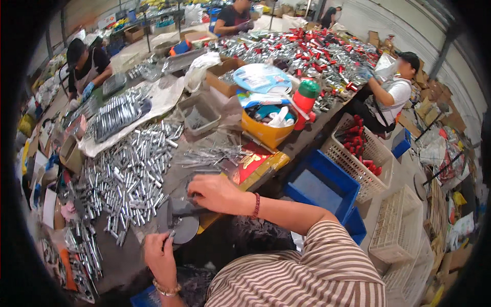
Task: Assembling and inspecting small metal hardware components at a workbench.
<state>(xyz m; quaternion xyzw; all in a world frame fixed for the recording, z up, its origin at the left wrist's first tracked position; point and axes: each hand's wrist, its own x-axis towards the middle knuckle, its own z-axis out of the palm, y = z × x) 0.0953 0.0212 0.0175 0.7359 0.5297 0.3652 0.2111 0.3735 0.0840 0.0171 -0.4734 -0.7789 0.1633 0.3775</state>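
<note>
My left hand (161,260) is at the near edge of the workbench, its thumb and fingertips pinched on a small shiny metal piece (172,234). Beside it is a round grey disc (185,229), next to a dark grey block-like fixture (182,206). My right hand (217,193) reaches over this fixture with curled fingers; whatever they grip is hidden. A large pile of silvery metal tubes (128,179) spreads to the left of both hands. Beyond my right hand lie several thin metal rods (209,155).
A yellow bucket (268,132) holds cloths and gloves, next to a red container with a green lid (308,94). Blue bins (327,176) and cream crates (394,220) stand right of the bench. Co-workers sit around it, one at the right (391,94).
</note>
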